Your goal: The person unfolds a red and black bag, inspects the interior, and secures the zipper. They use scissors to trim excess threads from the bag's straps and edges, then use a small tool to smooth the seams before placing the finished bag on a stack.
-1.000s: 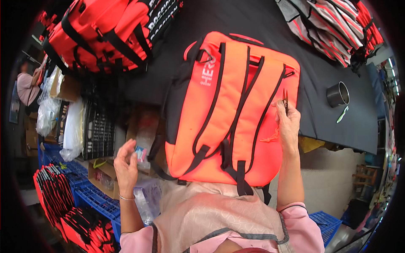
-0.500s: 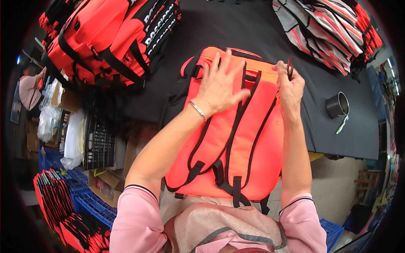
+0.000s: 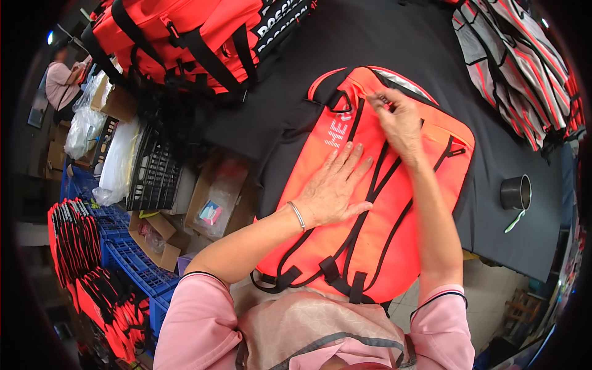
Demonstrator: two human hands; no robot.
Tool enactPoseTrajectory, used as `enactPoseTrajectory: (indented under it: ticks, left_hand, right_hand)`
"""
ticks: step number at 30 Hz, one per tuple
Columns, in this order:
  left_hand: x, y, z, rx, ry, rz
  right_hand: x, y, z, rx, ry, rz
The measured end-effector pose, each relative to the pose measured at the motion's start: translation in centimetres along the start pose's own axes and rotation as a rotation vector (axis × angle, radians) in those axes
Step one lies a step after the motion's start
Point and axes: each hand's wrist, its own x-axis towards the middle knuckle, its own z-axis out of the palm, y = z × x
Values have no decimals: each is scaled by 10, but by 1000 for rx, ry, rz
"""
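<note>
An orange-red backpack [image 3: 441,179] with black trim lies on the black-covered table, its shoulder straps facing up. My left hand [image 3: 336,188] rests flat on the left shoulder strap, fingers spread and holding nothing. Near the top of the bag, my right hand [image 3: 399,120] is closed, the fingertips blurred by motion. A small dark tool [image 3: 387,100], apparently thread snips, shows partly between its fingers. White printing marks the left strap above my left hand. At the bag's upper right corner is a short dark zipper [image 3: 456,150].
Stacked red bags [image 3: 203,43] stand at the far left, and grey-red pieces [image 3: 515,68] at the far right. A dark cup [image 3: 515,192] sits right of the backpack. Blue crates [image 3: 132,262], cardboard boxes [image 3: 209,191] and a black basket [image 3: 154,172] are at left, with another person [image 3: 61,83] beyond.
My left hand has slid down from the bag's top to mid-strap. My right hand has left the upper right edge for the top middle. The backpack appears farther right and slightly turned.
</note>
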Motion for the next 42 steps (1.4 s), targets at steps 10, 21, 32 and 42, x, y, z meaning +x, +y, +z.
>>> enactPoseTrajectory:
  ticks: [10, 21, 32, 42]
  left_hand:
    - [5, 0, 1, -73, 55, 9]
    - [6, 0, -9, -87, 21, -6]
    - [11, 6, -8, -33, -40, -17]
    - [10, 8, -7, -31, -17, -20]
  right_hand:
    - [-5, 22, -4, 376, -63, 332]
    - [-11, 37, -202, 72, 500, 334]
    - [-49, 156, -240, -588, 561, 122]
    - [-210, 166, -376, -1158, 982, 588]
